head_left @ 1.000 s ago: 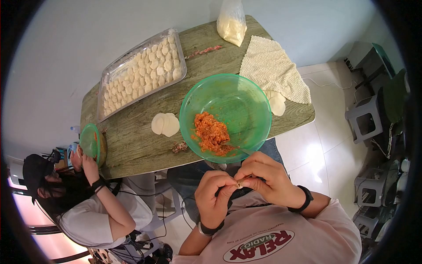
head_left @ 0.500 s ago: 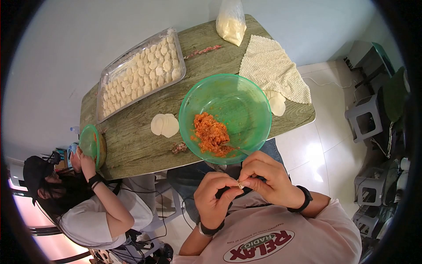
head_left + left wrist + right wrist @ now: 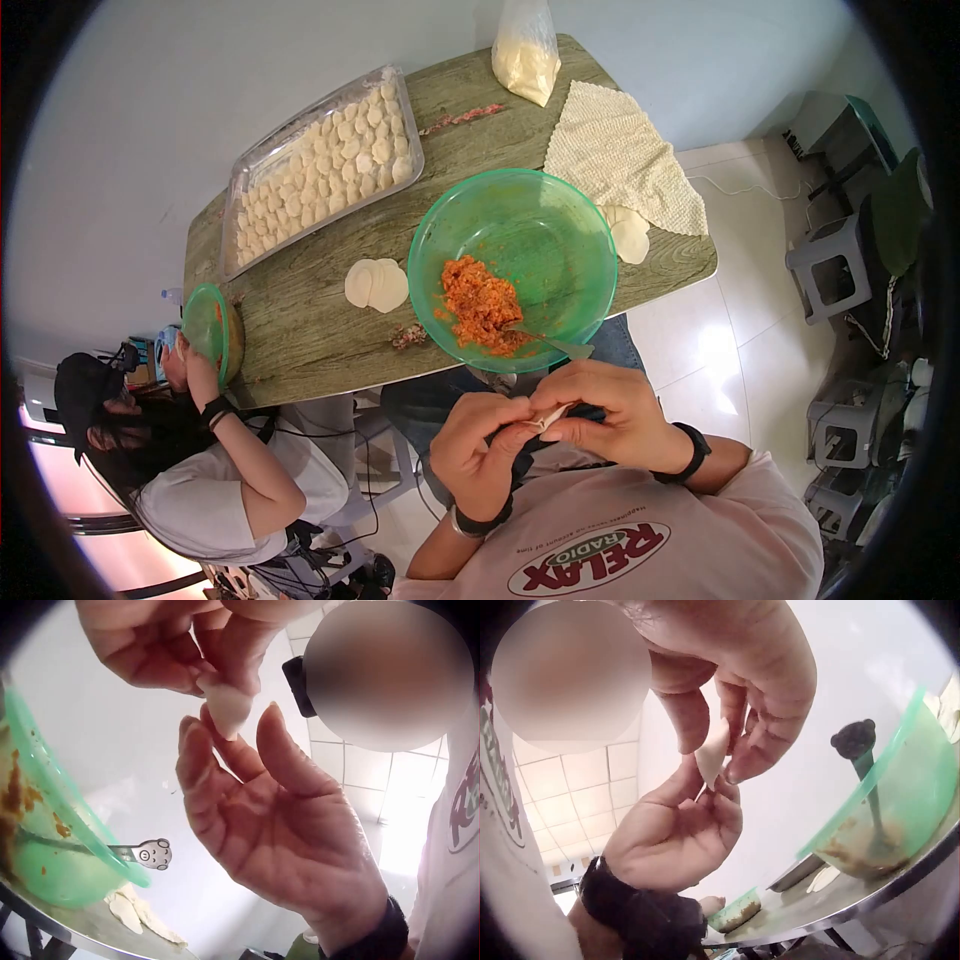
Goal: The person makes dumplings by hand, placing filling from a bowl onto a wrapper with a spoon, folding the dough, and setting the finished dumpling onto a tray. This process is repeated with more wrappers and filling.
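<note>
A small, pale folded dumpling [image 3: 546, 419] is between the two hands, in front of the person's chest. My left hand [image 3: 478, 455] pinches one end of it between thumb and fingers, seen at the top of the left wrist view. The right hand [image 3: 277, 817] has its thumb and fingers spread around the other, pointed end, with a gap beside the thumb. Just beyond the hands stands a green bowl [image 3: 590, 235] with orange-red filling [image 3: 480, 300] and a metal spoon [image 3: 154, 854] whose handle end bears an animal face.
A metal tray [image 3: 412, 150] with rows of dumplings lies at the back left. Round wrappers [image 3: 376, 285] lie left of the bowl, more wrappers [image 3: 630, 236] by a cream cloth [image 3: 620, 150]. A bag [image 3: 527, 65] stands behind. Another person [image 3: 230, 480] works at a smaller green bowl [image 3: 205, 330].
The right thumb and fingers have parted around the dumpling, and more of it shows between the hands. The left hand has shifted slightly left and still pinches it.
</note>
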The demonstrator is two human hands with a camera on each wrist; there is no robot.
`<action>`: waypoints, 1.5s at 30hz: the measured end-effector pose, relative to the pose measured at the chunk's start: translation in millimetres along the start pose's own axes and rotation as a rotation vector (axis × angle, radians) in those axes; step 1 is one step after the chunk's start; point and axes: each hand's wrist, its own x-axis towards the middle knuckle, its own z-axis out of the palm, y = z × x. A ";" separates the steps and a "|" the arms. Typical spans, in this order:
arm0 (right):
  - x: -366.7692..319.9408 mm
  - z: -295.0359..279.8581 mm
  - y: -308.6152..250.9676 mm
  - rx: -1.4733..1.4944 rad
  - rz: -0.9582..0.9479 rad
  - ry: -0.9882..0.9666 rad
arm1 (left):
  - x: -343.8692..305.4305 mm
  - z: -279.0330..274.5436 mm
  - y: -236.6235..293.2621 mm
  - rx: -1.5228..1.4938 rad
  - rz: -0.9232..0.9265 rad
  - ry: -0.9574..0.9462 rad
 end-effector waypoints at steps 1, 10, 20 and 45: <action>-0.3 0.3 -0.3 0.000 -0.001 -0.001 | 0.4 -0.9 0.8 0.000 0.001 0.001; -2.6 6.5 -3.1 -0.102 -0.032 0.103 | 2.7 -3.3 6.7 0.245 0.171 -0.067; -4.3 7.7 -3.9 -0.170 -0.086 0.083 | 0.4 -3.3 6.1 0.282 0.143 -0.089; -13.0 4.4 1.1 0.250 0.129 0.100 | -7.6 0.4 5.8 0.021 -0.068 -0.020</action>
